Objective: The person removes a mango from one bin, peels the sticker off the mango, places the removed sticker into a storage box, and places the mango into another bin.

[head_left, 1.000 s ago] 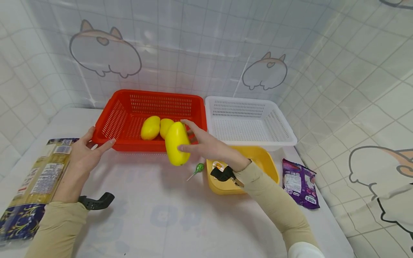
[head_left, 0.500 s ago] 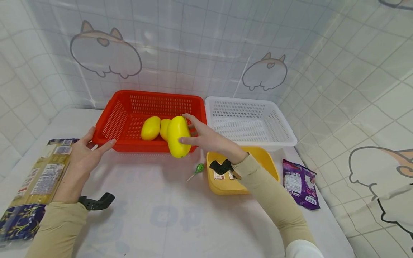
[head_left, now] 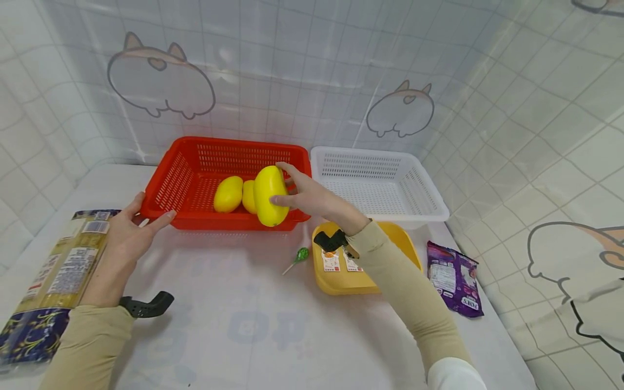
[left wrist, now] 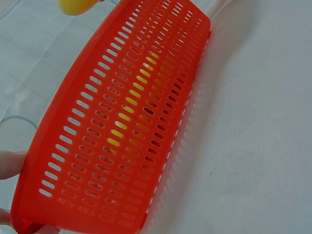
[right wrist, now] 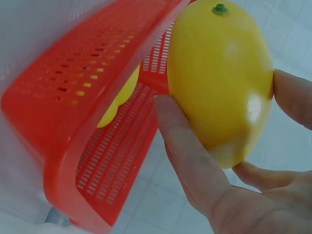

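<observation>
My right hand (head_left: 317, 199) pinches a yellow mango (head_left: 271, 196) between thumb and fingers, over the front right part of the red basket (head_left: 244, 221). In the right wrist view the mango (right wrist: 219, 83) shows a green stem nub, with the basket's rim just beside it. Inside the basket lie a yellow mango (head_left: 228, 194) and, right of it, another yellow mango (head_left: 248, 196), partly hidden by the held one. My left hand (head_left: 128, 230) holds the basket's front left corner; in the left wrist view its fingertips (left wrist: 9, 165) are right at the rim.
A white basket (head_left: 317, 189) stands right of the red one. In front are a yellow tub (head_left: 336, 281) and a green lollipop (head_left: 302, 253). A purple snack bag (head_left: 453, 279) lies at the right, a long noodle-like packet (head_left: 63, 276) at the left. Tiled-pattern sheets surround the table.
The right hand has carried the mango away from me and slightly up, from before the red basket's front rim to over it. The left hand keeps its place.
</observation>
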Demonstrator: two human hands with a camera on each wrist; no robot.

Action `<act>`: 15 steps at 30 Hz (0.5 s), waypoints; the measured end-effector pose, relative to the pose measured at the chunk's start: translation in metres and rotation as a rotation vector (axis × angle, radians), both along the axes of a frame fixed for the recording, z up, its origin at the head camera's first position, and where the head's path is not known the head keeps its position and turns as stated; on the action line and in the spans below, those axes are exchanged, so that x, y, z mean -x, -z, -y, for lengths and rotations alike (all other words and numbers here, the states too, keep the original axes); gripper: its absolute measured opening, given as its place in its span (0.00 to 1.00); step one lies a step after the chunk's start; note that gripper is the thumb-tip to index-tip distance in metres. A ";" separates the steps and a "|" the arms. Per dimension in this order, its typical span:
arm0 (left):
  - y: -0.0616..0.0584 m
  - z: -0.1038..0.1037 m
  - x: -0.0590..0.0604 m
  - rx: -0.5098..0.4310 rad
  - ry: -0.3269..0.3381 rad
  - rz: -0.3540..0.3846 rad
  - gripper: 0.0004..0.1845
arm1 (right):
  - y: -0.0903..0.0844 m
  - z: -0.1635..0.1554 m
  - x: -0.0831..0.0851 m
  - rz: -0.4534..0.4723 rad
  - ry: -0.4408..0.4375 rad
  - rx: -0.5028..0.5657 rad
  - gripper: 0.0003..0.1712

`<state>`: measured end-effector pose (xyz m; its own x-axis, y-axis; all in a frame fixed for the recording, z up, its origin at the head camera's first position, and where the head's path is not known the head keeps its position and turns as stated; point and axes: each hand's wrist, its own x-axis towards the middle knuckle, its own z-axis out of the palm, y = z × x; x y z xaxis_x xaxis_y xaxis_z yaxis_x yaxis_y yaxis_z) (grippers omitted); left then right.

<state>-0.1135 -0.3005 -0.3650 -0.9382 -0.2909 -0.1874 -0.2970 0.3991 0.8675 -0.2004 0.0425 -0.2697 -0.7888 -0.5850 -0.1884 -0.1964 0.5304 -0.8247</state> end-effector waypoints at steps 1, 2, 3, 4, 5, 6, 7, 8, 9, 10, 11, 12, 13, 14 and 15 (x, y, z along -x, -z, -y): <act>0.000 0.000 0.000 -0.004 -0.001 0.001 0.51 | 0.000 0.001 0.002 -0.006 0.002 -0.002 0.48; 0.000 0.000 0.000 -0.007 -0.002 0.002 0.51 | -0.001 0.001 0.003 -0.008 0.005 -0.004 0.48; 0.000 0.000 0.000 -0.011 -0.003 0.003 0.51 | -0.001 0.002 0.005 -0.008 0.007 -0.005 0.48; 0.000 0.000 0.000 -0.012 -0.005 0.003 0.51 | -0.001 0.002 0.006 -0.005 0.007 -0.005 0.48; 0.000 0.000 0.000 -0.012 -0.007 0.002 0.51 | -0.001 0.002 0.008 0.000 0.009 -0.002 0.48; 0.000 0.000 0.000 -0.011 -0.009 0.001 0.51 | -0.002 0.003 0.010 0.007 0.012 0.001 0.48; 0.000 0.000 0.000 -0.008 -0.010 -0.001 0.51 | -0.002 0.004 0.012 0.016 0.014 0.004 0.48; 0.001 0.000 0.000 -0.003 -0.012 -0.003 0.51 | -0.002 0.004 0.014 0.025 0.017 0.007 0.48; 0.001 0.000 0.000 0.000 -0.012 -0.003 0.51 | -0.003 0.004 0.015 0.032 0.019 0.009 0.48; 0.001 -0.001 0.000 0.004 -0.013 -0.005 0.51 | -0.004 0.005 0.017 0.040 0.022 0.008 0.48; 0.001 -0.001 0.000 0.006 -0.014 -0.005 0.51 | -0.004 0.005 0.019 0.046 0.028 0.008 0.48; 0.001 -0.001 0.000 0.007 -0.014 -0.006 0.51 | -0.004 0.005 0.020 0.054 0.033 0.008 0.48; 0.001 -0.001 0.000 0.009 -0.015 -0.006 0.51 | -0.004 0.006 0.022 0.059 0.036 0.008 0.48; 0.001 -0.001 0.000 0.010 -0.015 -0.006 0.51 | -0.004 0.006 0.024 0.063 0.038 0.009 0.48; 0.001 -0.001 0.000 0.011 -0.015 -0.005 0.51 | -0.004 0.006 0.026 0.064 0.041 0.009 0.48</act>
<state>-0.1137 -0.2993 -0.3663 -0.9346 -0.3071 -0.1797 -0.2991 0.4044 0.8643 -0.2265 0.0362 -0.2657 -0.7983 -0.5546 -0.2346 -0.1212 0.5295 -0.8396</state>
